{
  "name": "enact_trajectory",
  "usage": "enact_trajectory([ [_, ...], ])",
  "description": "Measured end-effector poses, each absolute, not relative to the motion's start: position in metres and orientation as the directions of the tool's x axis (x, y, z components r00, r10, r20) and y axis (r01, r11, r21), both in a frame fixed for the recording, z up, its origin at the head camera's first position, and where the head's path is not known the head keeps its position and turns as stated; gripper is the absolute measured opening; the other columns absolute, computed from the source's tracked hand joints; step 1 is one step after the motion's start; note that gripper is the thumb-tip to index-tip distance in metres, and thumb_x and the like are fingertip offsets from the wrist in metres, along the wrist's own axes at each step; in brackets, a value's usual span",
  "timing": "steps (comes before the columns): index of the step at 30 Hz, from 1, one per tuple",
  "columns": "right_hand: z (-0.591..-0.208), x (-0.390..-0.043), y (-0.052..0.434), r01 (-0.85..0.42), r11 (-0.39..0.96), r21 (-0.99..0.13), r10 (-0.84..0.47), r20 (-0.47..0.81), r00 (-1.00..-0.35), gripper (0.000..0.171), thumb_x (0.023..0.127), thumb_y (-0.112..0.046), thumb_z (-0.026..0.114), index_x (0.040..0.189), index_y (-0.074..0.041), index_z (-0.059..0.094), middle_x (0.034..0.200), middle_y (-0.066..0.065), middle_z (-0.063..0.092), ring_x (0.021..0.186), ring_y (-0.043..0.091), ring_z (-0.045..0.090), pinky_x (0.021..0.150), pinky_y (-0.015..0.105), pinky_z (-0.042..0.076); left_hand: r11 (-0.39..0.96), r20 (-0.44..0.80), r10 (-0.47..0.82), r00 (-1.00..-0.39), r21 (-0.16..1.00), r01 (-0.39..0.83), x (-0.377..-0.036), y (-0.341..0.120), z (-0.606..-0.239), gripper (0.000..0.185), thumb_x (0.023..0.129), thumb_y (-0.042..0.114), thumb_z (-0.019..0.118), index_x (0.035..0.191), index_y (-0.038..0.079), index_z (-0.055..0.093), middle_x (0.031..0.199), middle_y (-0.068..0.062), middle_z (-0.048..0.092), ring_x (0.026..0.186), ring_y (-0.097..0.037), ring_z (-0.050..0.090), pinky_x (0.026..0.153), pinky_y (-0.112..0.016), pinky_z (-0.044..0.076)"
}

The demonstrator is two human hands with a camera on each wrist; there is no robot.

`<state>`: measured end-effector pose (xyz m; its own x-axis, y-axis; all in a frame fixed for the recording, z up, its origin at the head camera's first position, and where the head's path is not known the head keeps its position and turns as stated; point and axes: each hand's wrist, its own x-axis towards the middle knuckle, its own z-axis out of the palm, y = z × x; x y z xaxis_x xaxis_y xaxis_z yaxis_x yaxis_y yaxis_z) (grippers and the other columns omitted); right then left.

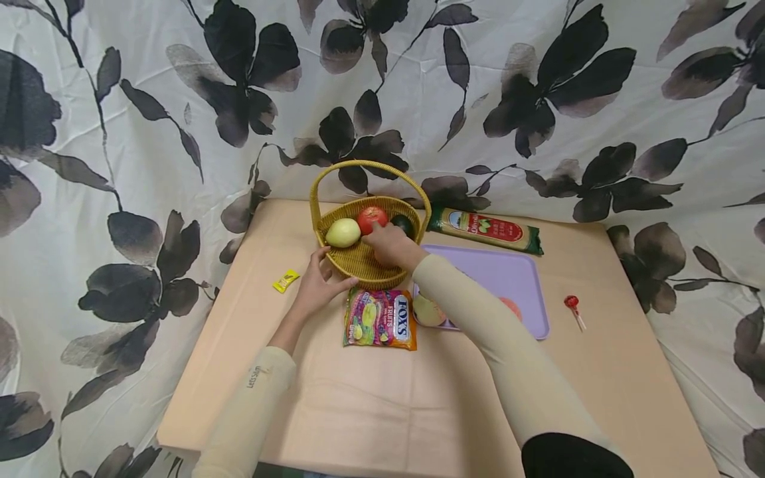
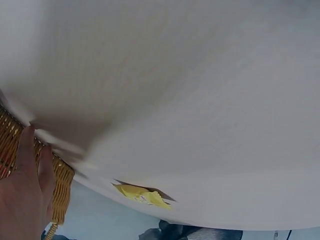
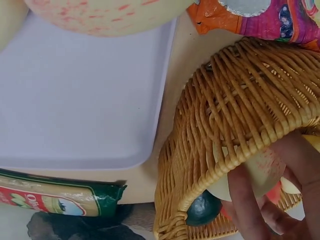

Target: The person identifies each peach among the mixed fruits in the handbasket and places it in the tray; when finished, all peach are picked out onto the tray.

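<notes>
A wicker basket (image 1: 358,262) with a hoop handle holds a yellow-green apple (image 1: 342,232), a red fruit (image 1: 372,218) and a dark avocado (image 1: 404,224). My right hand (image 1: 388,242) is inside the basket beside the red fruit. In the right wrist view its fingers (image 3: 245,205) curl round a pale, red-speckled fruit (image 3: 260,172) under the basket rim (image 3: 240,115), near the avocado (image 3: 202,209). My left hand (image 1: 317,282) rests on the basket's near-left wall, with its fingers (image 2: 25,200) flat on the weave (image 2: 62,185).
A purple tray (image 1: 508,275) to the right holds two fruits, partly hidden by my arm; one speckled fruit (image 3: 110,15) shows up close. A candy bag (image 1: 379,318) lies before the basket. A pasta packet (image 1: 484,229), a lollipop (image 1: 572,307) and a yellow sachet (image 1: 285,281) lie around.
</notes>
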<state>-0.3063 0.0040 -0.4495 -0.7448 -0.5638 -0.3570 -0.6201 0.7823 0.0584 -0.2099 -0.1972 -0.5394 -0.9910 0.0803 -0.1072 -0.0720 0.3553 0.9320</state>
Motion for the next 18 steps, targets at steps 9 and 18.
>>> enact_trajectory([
  [9,-0.442,-0.305,0.012,-0.606,0.795,0.003,-0.558,-0.388,-0.734,0.037,0.104,-0.016,0.059,0.141,-0.016,0.062,0.14,0.017,0.056,0.113,0.034,0.064,0.101,0.049,0.059,0.37,-0.11,0.078,-0.991,0.926,-0.074,-0.21,-0.196,-0.536,0.114,0.083,0.05,0.086,0.165,0.018,0.014,0.174,-0.016,0.012,0.154,-0.046,0.032,0.125,-0.055,0.038],
  [18,-0.437,-0.308,0.021,-0.582,0.805,-0.117,-0.567,-0.443,-0.695,0.052,0.1,-0.018,0.069,0.15,-0.017,0.057,0.151,0.019,0.05,0.13,0.036,0.057,0.112,0.053,0.053,0.365,-0.116,0.078,-0.99,0.928,-0.08,-0.208,-0.196,-0.537,0.112,0.084,0.046,0.086,0.165,0.019,0.014,0.174,-0.015,0.012,0.156,-0.044,0.03,0.126,-0.054,0.037],
])
